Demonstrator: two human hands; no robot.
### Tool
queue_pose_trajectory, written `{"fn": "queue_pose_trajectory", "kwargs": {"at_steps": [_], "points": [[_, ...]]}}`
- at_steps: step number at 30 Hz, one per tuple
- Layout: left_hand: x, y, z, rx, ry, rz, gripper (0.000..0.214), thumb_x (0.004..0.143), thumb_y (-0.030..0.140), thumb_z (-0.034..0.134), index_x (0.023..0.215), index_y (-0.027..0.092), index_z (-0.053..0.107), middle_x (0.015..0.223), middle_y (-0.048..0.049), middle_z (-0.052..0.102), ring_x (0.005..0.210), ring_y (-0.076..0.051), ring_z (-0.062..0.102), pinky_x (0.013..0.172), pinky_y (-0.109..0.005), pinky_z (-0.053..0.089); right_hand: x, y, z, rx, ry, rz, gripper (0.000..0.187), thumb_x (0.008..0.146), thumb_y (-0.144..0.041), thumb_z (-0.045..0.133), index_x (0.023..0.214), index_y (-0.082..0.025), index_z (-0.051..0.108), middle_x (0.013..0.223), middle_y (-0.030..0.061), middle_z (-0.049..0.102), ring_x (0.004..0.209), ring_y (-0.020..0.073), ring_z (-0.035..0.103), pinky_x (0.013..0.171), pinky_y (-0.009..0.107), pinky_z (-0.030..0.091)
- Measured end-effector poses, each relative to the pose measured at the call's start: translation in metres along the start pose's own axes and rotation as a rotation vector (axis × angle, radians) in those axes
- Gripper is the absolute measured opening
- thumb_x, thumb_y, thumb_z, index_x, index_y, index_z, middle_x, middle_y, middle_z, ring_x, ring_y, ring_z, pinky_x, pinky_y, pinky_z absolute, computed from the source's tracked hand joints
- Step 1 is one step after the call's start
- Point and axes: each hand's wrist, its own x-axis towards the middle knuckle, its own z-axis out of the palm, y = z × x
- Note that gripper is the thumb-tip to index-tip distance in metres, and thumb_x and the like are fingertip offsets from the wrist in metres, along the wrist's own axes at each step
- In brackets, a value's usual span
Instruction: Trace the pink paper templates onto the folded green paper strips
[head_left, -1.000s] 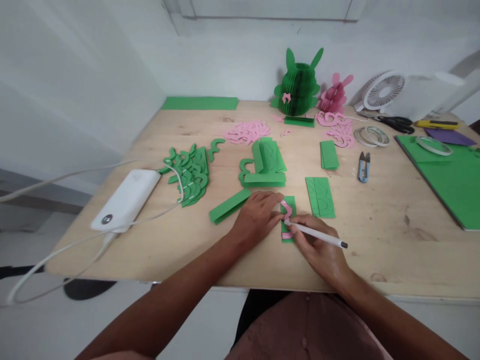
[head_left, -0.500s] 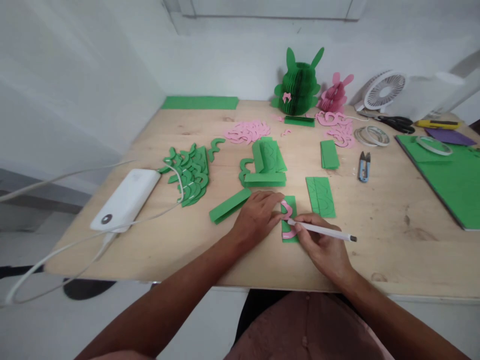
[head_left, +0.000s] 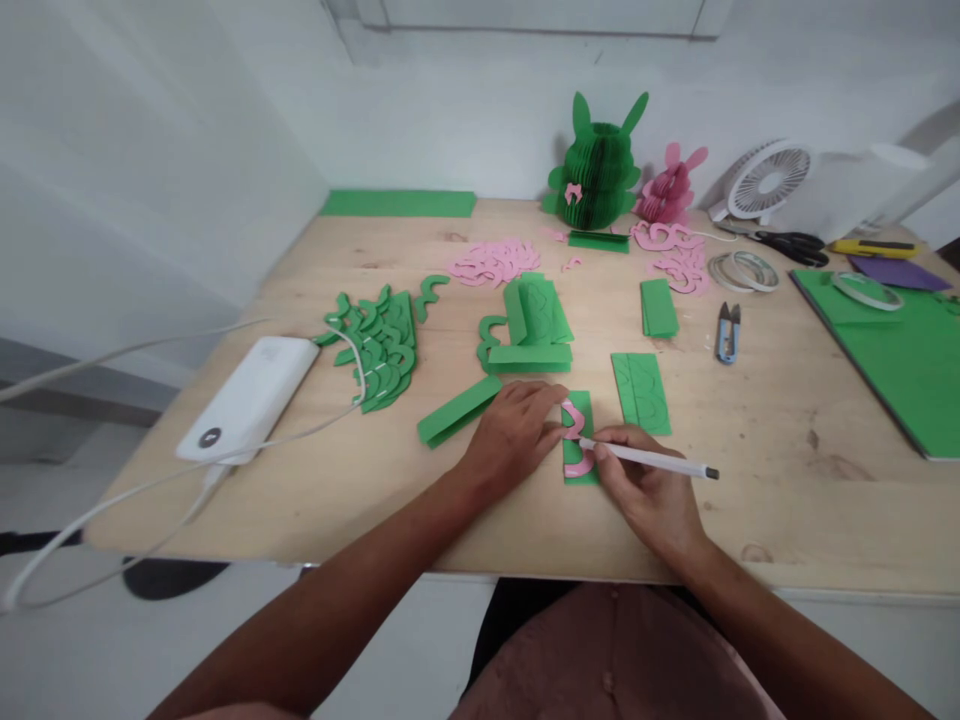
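Observation:
My right hand point(head_left: 651, 490) grips a white pen point(head_left: 660, 460) with its tip on a pink curved paper template point(head_left: 576, 425). The template lies on a small green paper strip point(head_left: 581, 405) near the front of the wooden table point(head_left: 765, 480). My left hand point(head_left: 517, 430) presses its fingers down on the template's left side, fingers curled over it. Another green strip point(head_left: 640, 392) with drawn outlines lies just to the right.
A white power bank point(head_left: 247, 395) with cables sits at the left. Cut green shapes point(head_left: 379, 340), folded green strips point(head_left: 532, 325), pink cut shapes point(head_left: 495, 262), thread snips point(head_left: 726, 332), tape rolls point(head_left: 742, 272), scissors point(head_left: 791, 245), a fan point(head_left: 769, 180), green sheets point(head_left: 900, 355) and two paper rabbits point(head_left: 600, 165) fill the table.
The pen has tilted flatter, its rear end swinging right and up, while its tip has moved slightly along the pink template. My left hand has stayed in place.

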Motion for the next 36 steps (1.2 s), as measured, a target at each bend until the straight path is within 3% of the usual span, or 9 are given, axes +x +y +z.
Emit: {"fn": "queue_pose_trajectory", "kwargs": {"at_steps": [36], "points": [[0.0000, 0.0013, -0.0017, -0.003, -0.011, -0.011, 0.025, 0.086, 0.020, 0.059, 0.111, 0.019, 0.054, 0.106, -0.0077, 0.066, 0.104, -0.023, 0.062, 0.089, -0.041, 0.051, -0.0024, 0.0018, 0.0005, -0.059, -0.051, -0.024, 0.011, 0.087, -0.026, 0.055, 0.088, -0.022, 0.065, 0.082, 0.0028, 0.071, 0.074, 0.0173, 0.066, 0.067, 0.030, 0.054]]}}
